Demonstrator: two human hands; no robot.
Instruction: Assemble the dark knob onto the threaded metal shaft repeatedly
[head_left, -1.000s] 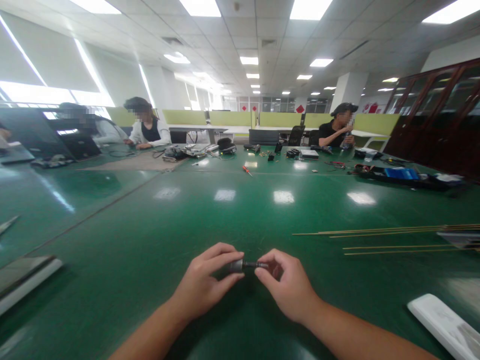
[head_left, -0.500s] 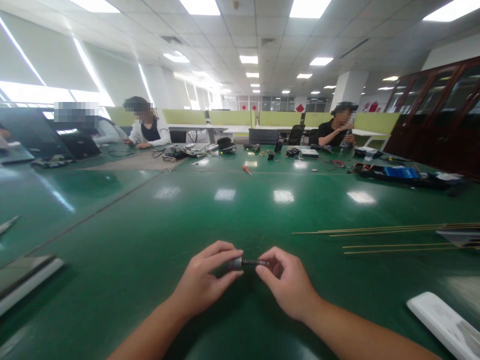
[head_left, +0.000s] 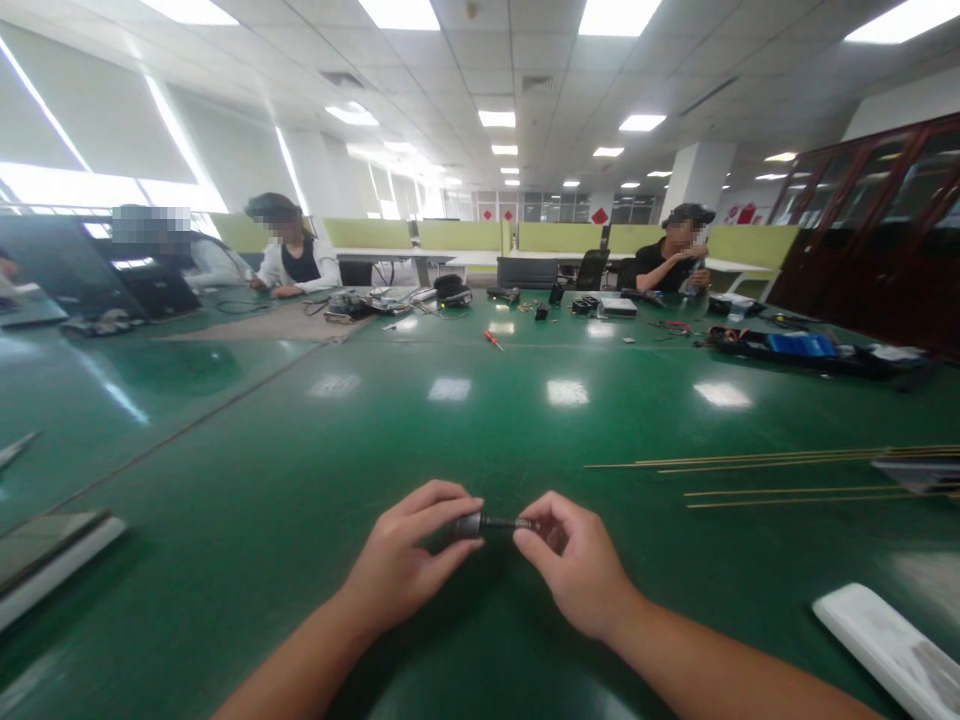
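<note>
Between my hands lies a small dark metal part, a grey cylinder point(head_left: 469, 526) with a thin dark shaft point(head_left: 499, 522) sticking out to the right. My left hand point(head_left: 412, 550) grips the cylinder with thumb and fingers, the thumb below and the fingers above. The far end of the shaft sits pinched in the fingertips of my right hand point(head_left: 574, 555). That end is partly hidden by the fingers. The part is held roughly level, low over the green table point(head_left: 480, 440). What kind of part it is, I cannot make out.
Thin brass-coloured rods point(head_left: 750, 460) lie to the right, above a white object point(head_left: 877, 640). A flat panel point(head_left: 52, 560) is at left. Farther off are a red screwdriver point(head_left: 492, 340), a black tray point(head_left: 787, 352) and assorted parts. Several people sit across the table.
The hands have hardly moved. The cylinder in my left hand has shifted very slightly left, and a little more of the shaft shows.
</note>
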